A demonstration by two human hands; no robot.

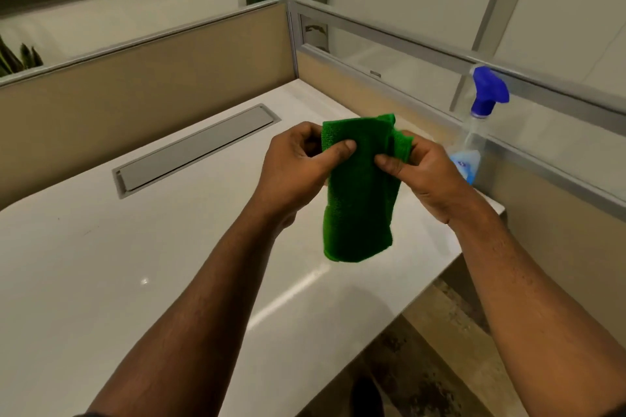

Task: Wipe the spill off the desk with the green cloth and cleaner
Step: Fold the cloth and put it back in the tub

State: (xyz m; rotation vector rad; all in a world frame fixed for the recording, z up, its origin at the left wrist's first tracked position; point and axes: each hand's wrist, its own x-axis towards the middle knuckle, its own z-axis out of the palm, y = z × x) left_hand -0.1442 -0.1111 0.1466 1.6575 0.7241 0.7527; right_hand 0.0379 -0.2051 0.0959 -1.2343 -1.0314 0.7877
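Observation:
A folded green cloth [359, 193] hangs in the air above the white desk [135, 264]. My left hand [298, 166] pinches its upper left edge, and my right hand [426, 172] pinches its upper right edge. The cloth's lower end droops free below both hands. A clear spray bottle of cleaner [474, 138] with a blue trigger head stands upright on the desk's far right corner, just behind my right hand. A few faint small marks show on the desk at the left; no clear spill is visible.
A grey cable hatch [196, 149] is set flush in the desk near the back. Tan partition panels [152, 77] with glass tops wall the back and right sides. The desk's front edge [338, 332] runs diagonally, with patterned floor beyond it.

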